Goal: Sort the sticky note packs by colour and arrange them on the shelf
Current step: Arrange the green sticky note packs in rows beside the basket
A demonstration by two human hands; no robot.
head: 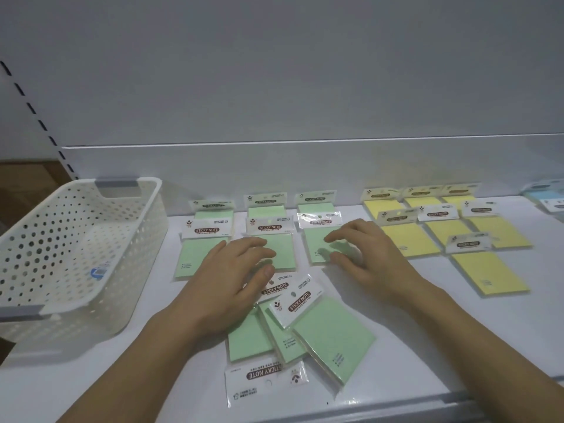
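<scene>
Left fingers: those of our left hand [232, 270] lie nearly straight and close together [259, 248] over the middle front green pack [285, 254]. They grip nothing, and the thumb sits just above the loose pile.
Right fingers: those of our right hand [369, 254] are spread and lightly bent [338, 236] over the right front green pack [314, 248], with the thumb at its lower edge. We cannot tell whether the tips press on it or hover.
Step in hand: we judge that we are squaring up the front row of greens.
Green done: six packs lie flat on the shelf [427, 315], in two rows of three that overlap front over back.
Green left: the loose green packs [332, 337], at least three, lie fanned and overlapping near the shelf's front edge. One has its header turned toward us. None is placed yet.
Yellow done: the yellow packs [406, 239] lie in rows to the right of the greens, apart from them, with a single one at the front.
Blue: the blue packs [546, 198] show only at the far right edge. We cannot count them.
Basket: the white perforated basket [152, 184] stands at the left, and we see no packs in it.
Progress: sorting looks finished, and what remains is to lay out the last greens.
</scene>
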